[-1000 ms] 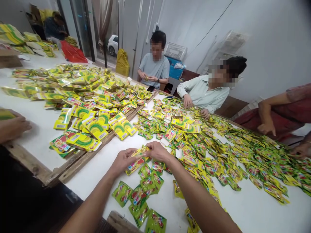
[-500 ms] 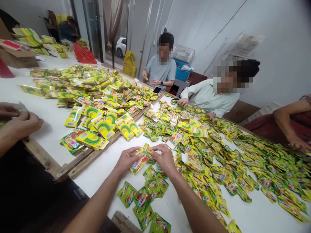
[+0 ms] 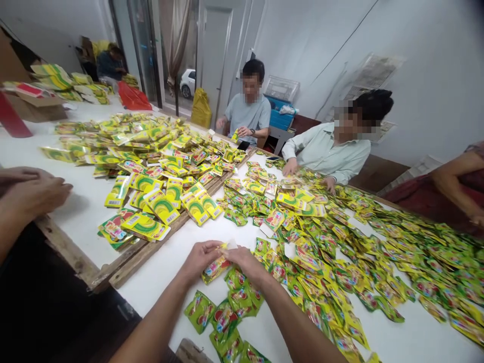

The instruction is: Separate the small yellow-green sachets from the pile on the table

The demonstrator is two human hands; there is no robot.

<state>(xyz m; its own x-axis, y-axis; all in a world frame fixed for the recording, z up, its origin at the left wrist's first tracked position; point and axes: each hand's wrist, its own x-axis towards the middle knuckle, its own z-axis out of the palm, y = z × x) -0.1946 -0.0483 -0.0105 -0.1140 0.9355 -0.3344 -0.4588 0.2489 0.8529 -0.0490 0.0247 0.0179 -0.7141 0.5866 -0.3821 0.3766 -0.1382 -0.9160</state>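
Between my two hands is a small yellow printed box point(image 3: 214, 269), with a white end flap showing at its top. My left hand point(image 3: 199, 259) grips the box along its left side, fingers bent over the upper edge. My right hand point(image 3: 244, 262) pinches at the flap end, its fingertips partly hidden. Just below the box lie several green candy packets point(image 3: 200, 310) on the white tabletop point(image 3: 166, 282). To the right of my hand spreads a large heap of green and yellow packets point(image 3: 340, 267). Another box with its white flap up point(image 3: 304, 257) rests among them.
Yellow boxes point(image 3: 159, 204) are piled at the left, beyond a wooden edge strip point(image 3: 151, 247). A co-worker's hands point(image 3: 38, 194) reach in at far left. Across the table sit two people point(image 3: 247, 111), point(image 3: 333, 146); another person's arm point(image 3: 459, 181) is at right.
My right hand has come over the box's upper end, and a white flap now shows there. The person in light blue across the table has raised a small yellow piece.
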